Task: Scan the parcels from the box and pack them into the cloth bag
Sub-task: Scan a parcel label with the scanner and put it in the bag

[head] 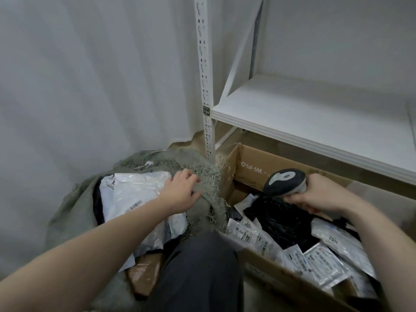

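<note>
A grey-green cloth bag (171, 165) with a frayed rim lies open at the left, holding white plastic parcels (132, 188) and a brown one near my knee. My left hand (181, 192) rests on the bag's rim with loosely spread fingers, beside the top white parcel. A cardboard box (252, 167) at the right is full of parcels, with a black plastic one (276, 212) in the middle and labelled white ones around it. My right hand (315, 194) grips a dark handheld scanner (286, 181) over the black parcel.
A white metal shelf (315, 113) stands over the box's far side, its slotted upright post (207, 86) between bag and box. A pale curtain (90, 75) hangs behind the bag. My dark-trousered knee (198, 266) sits between bag and box.
</note>
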